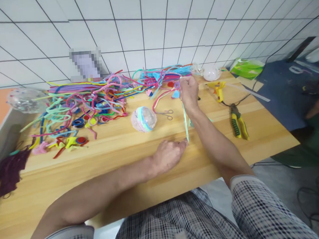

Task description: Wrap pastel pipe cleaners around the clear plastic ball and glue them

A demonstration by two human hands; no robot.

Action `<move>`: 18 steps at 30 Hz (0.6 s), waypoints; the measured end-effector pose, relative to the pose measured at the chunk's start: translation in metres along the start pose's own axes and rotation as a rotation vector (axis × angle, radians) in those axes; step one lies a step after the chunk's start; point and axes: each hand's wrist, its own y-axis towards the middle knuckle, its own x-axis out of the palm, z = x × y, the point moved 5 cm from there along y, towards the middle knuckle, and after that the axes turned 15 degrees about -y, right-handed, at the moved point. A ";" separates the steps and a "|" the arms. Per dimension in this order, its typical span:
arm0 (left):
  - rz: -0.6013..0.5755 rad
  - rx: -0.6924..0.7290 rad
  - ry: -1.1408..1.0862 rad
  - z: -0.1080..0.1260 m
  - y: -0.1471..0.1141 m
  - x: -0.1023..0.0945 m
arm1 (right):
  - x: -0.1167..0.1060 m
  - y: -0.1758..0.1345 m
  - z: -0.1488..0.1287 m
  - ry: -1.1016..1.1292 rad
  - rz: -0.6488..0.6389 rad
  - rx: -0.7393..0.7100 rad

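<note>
The left hand is pinching the near end of a pale green strip, and the right hand is holding its far end over the counter. A banded ball is sitting to the left, with scissors lying just beside it. Colourful fuzzy stems are sprawling farther left; a yellow glue gun and pliers are lying right.
</note>
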 end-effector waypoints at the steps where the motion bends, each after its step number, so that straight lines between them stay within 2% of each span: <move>1: 0.019 0.001 -0.018 -0.002 0.001 0.001 | -0.003 0.000 0.000 0.034 0.035 0.022; 3: 0.041 -0.015 -0.042 -0.009 0.002 0.003 | -0.011 0.002 0.000 0.132 0.101 0.076; 4: 0.053 -0.024 -0.054 -0.013 0.001 0.003 | -0.014 0.004 0.000 0.181 0.091 0.102; 8: 0.148 0.013 -0.256 -0.023 -0.004 -0.003 | -0.017 0.012 -0.006 0.293 -0.056 0.158; 11: 0.190 0.028 -0.403 -0.024 -0.008 -0.004 | -0.020 0.012 -0.013 0.369 -0.095 0.172; 15: 0.144 0.005 -0.294 -0.024 -0.012 0.000 | -0.020 0.000 -0.023 0.412 -0.151 0.193; 18: 0.081 0.005 -0.124 -0.023 -0.014 0.005 | -0.023 -0.008 -0.029 0.308 -0.205 0.200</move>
